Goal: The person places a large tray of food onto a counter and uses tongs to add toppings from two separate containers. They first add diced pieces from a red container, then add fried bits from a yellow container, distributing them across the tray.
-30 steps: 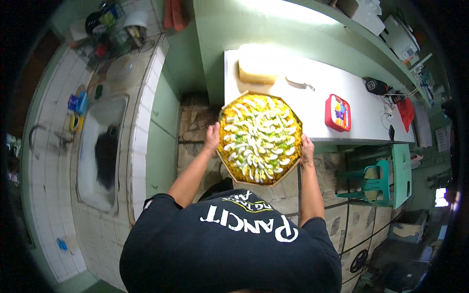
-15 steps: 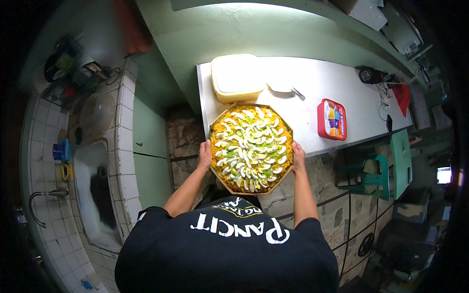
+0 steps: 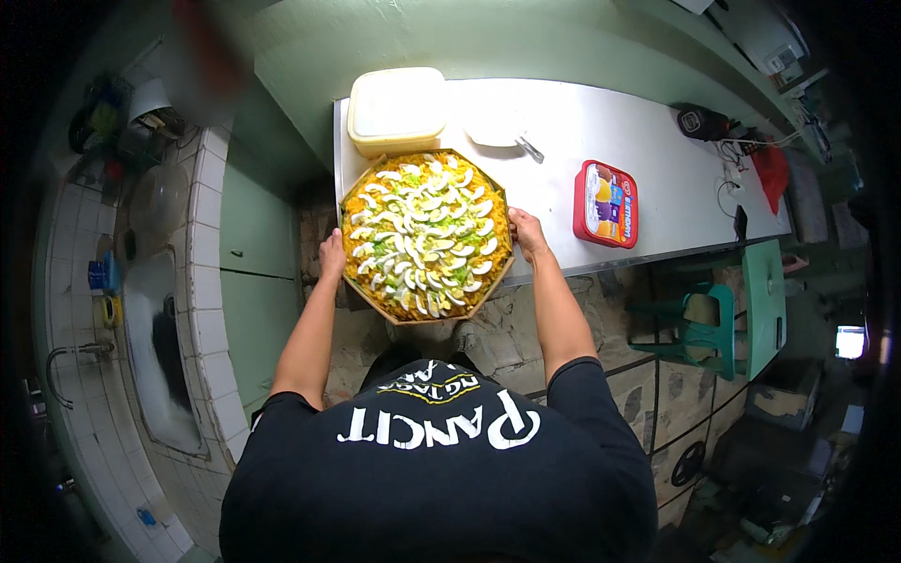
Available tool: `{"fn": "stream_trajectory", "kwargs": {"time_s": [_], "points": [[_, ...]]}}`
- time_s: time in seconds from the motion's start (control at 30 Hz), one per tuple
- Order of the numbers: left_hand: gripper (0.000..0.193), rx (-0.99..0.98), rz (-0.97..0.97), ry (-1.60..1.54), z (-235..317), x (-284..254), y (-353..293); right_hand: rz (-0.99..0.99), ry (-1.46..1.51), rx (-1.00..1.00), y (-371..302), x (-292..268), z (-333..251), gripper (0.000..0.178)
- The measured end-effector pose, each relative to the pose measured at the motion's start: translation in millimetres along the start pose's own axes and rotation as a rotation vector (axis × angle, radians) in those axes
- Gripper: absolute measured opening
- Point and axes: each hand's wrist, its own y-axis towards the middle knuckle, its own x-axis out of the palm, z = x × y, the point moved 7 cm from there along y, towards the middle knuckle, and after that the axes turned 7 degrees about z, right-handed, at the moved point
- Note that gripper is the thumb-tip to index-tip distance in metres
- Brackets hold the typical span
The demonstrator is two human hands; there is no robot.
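Nearest, a black shirt (image 3: 422, 497) was worn by the person, and both forearms were stretched out ahead of it. An octagonal tray (image 3: 488, 286) was held level between the two hands: its left edge was gripped by the left hand (image 3: 332, 255) and its right edge by the right hand (image 3: 528, 233), each partly closed on the rim (some fingers were hidden from view). The tray was filled with yellow food (image 3: 371, 281) and topped with egg slices (image 3: 418, 235). Its far part was set over the near left corner of a white table (image 3: 554, 141); whether any weight was borne there could not be told. To the right, a red tub (image 3: 605, 205) was placed near the table's front edge. Farther back, a cream tub (image 3: 399, 103) was seen just beyond the tray, with a utensil (image 3: 530, 150) to its right.
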Motion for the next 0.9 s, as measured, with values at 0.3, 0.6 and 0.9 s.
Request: {"fn": "stream_trajectory", "kwargs": {"time_s": [0.3,0.6,0.9], "points": [[0.041,-0.005,0.170,-0.137,19.4,-42.5,-37.5,0.323,-0.775,-0.811,-36.6,-78.4,-87.0,0.024],[0.031,0.714,-0.143,-0.337,243.7,111.7,-204.5,0.493,-1.726,-0.875,-39.1,-161.2,-93.9,0.024],[0.052,-0.722,-1.176,-0.656,163.3,267.1,-299.5,-0.110,-1.568,-0.865,-116.0,-64.8,-38.1,0.022]]}}
